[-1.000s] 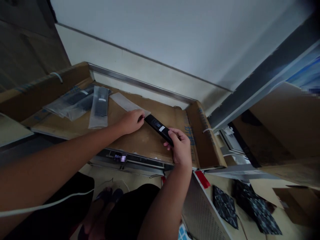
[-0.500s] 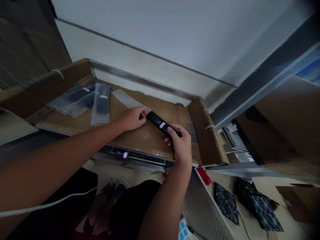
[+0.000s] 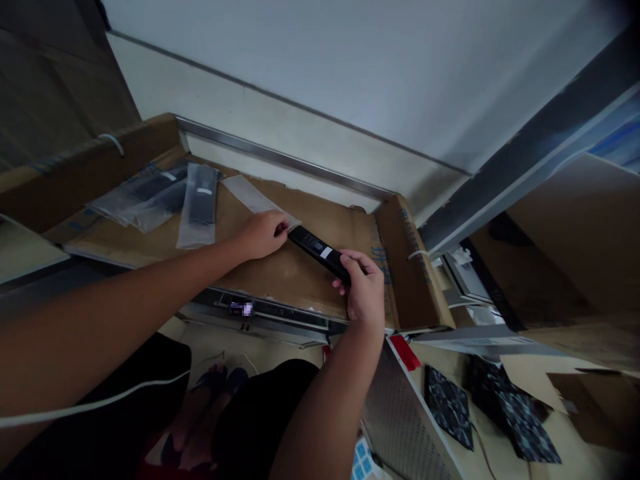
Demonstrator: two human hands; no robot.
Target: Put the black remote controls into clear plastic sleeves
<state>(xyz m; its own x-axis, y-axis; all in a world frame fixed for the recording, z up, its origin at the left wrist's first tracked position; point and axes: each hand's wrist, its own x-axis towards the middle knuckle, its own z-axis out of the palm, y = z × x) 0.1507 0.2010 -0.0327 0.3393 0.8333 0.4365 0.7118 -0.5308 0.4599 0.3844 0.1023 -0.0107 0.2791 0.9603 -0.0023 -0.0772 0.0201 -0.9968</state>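
My right hand [image 3: 361, 277] grips the lower right end of a long black bar-shaped device [image 3: 318, 247] with a white label, which could be a battery pack. At its other end, my left hand [image 3: 267, 233] is closed in a pinch on the mouth of a translucent plastic sleeve [image 3: 253, 195]. The sleeve lies flat toward the back, and the device's upper left end meets its mouth. Whether the tip is inside is hidden by my fingers. To the left, a similar dark piece lies in a clear bag [image 3: 203, 207].
Several more bagged dark pieces [image 3: 150, 193] lie at the left of the cardboard-lined work surface [image 3: 285, 273]. Cardboard flaps [image 3: 420, 267] rise at both sides. A white wall [image 3: 300, 100] stands behind. Patterned dark bags [image 3: 450, 407] sit at lower right, and a white cable [image 3: 100, 405] crosses lower left.
Both hands keep hold at opposite ends. The device's upper left end has shifted very slightly left with my left hand; the whole view has moved a little too.
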